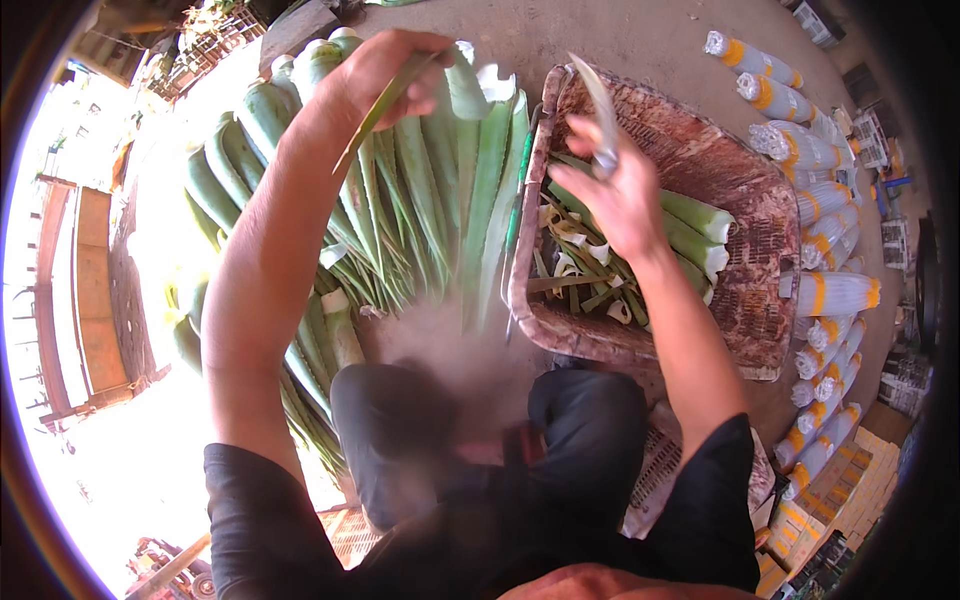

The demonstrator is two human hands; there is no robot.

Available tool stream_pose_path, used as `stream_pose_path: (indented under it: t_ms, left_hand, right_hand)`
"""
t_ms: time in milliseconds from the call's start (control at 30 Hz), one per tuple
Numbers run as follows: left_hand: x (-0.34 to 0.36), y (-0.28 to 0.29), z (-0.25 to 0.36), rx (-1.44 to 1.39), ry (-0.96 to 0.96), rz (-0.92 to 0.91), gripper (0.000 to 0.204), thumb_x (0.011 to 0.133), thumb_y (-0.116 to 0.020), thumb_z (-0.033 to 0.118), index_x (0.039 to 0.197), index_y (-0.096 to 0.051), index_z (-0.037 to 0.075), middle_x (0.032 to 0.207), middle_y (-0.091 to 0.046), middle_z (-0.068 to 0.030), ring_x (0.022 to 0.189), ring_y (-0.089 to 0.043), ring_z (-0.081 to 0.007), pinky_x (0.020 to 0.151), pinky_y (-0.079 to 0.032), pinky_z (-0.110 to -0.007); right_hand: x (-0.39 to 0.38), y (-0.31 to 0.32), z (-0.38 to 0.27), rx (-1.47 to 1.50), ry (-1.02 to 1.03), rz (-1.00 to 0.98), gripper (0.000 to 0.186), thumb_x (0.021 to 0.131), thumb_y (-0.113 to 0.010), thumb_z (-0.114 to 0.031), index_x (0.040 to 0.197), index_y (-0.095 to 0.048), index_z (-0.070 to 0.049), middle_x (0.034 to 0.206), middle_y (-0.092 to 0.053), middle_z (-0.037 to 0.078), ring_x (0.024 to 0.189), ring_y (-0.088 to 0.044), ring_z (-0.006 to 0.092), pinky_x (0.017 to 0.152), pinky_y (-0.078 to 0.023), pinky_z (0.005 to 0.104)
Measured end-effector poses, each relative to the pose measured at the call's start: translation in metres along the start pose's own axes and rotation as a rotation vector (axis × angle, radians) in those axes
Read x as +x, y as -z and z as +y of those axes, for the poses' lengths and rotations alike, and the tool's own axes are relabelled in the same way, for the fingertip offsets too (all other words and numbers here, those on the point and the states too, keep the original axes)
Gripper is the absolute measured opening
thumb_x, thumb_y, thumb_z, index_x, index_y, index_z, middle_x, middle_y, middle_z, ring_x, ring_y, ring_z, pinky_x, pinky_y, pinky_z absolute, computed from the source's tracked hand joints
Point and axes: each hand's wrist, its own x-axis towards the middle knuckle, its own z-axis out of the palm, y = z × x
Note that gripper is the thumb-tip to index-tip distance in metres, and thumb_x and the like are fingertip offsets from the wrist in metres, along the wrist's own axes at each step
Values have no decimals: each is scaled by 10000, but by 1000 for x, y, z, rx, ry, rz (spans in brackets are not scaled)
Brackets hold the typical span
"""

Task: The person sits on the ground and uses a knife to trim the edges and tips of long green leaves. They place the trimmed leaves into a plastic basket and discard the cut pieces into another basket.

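Observation:
My left hand [395, 85] is raised over the far side of a pile of aloe leaves [430, 190], fingers closed on a long, narrow green aloe leaf [380, 112] that slants down toward my forearm. A thick leaf end [465, 88] shows just right of that hand; whether it is held too I cannot tell. My right hand [622, 195] is above a reddish-brown stained crate [755, 215], closed round a knife [598, 100] whose curved pale blade points up and away. Its fingers are partly blurred. Beneath lie cut aloe leaves [695, 220] and thin green trimmings [590, 265].
Several plastic-wrapped bundles with yellow bands [800, 145] line the floor at the right. Cardboard boxes [830, 490] are stacked at lower right. My knees [590, 410] are close to the crate's near rim. A wooden frame [95, 290] stands at far left in bright light.

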Motion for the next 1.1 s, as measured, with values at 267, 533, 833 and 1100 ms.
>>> stream_pose_path:
  t_ms: [267, 533, 833, 1100]
  left_hand:
    - [-175, -66, 17, -7, -112, 11, 310, 929, -480, 255, 843, -618, -9, 517, -534, -24, 361, -424, -110, 414, -470, -271]
    - [-245, -59, -83, -135, -535, 227, 481, 939, -449, 459, 1083, -555, 12, 817, -595, -106, 694, -573, -196, 710, -510, -390]
    - [-222, -100, -223, 933, -587, 735, 830, 640, -729, 141, 1369, -336, 85, 1133, -552, -275, 1052, -547, -427, 892, -459, -461]
    - [-219, -94, -128, 1134, -781, 277, 752, 669, -623, 152, 1356, -353, 9, 1102, -543, -285, 1023, -533, -433, 925, -423, -439]
  right_hand:
    - [8, -84, -107, 214, -143, 58, 252, 782, -741, -139, 994, -672, -22, 866, -691, 71, 749, -642, 144, 702, -514, 288]
    - [-49, -102, -149, 199, -191, 57, 221, 778, -762, -150, 917, -667, -6, 742, -629, 28, 556, -542, 89, 518, -452, 241]
    - [-97, -64, -158, 669, -313, 260, 296, 793, -763, -218, 942, -608, -15, 757, -628, 53, 567, -564, 133, 554, -456, 294]
    - [-218, 34, -53, 484, -771, 837, 260, 916, -584, -125, 1160, -504, -84, 865, -527, 32, 701, -530, 126, 586, -492, 329]
